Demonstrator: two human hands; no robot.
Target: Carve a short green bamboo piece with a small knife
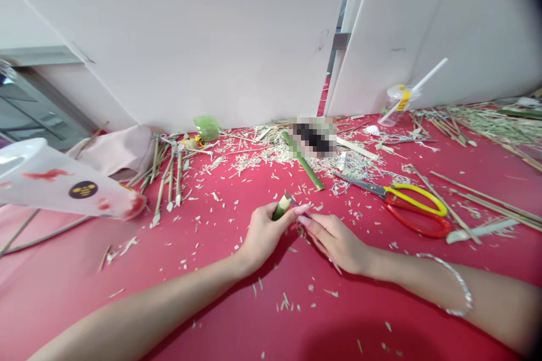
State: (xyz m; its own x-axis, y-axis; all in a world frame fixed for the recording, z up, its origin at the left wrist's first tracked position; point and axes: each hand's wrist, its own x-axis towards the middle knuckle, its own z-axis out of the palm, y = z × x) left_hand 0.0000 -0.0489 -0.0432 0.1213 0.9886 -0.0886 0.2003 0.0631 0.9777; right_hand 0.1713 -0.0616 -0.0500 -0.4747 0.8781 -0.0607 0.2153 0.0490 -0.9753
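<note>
My left hand (263, 231) is closed around a short piece of green bamboo (278, 211) with a pale cut end, held just above the red table. Thumb and fingertips of my right hand (339, 240) are pinched together, meeting the left fingertips. A thin pale tip (336, 267) pokes out below the right hand; what those fingers grip is mostly hidden. Beyond both hands lies a longer green bamboo strip (311, 174). Scissors (417, 200) with one yellow and one red handle rest to the right, their blades pointing left.
Pale shavings (271, 152) are scattered over the red table (203, 299). Several thin sticks (170, 180) with pale pointed ends lie at left, near a large bee-marked cup (55, 180). At back right stands a clear cup (398, 104) with a straw. White panels (190, 39) border the far edge.
</note>
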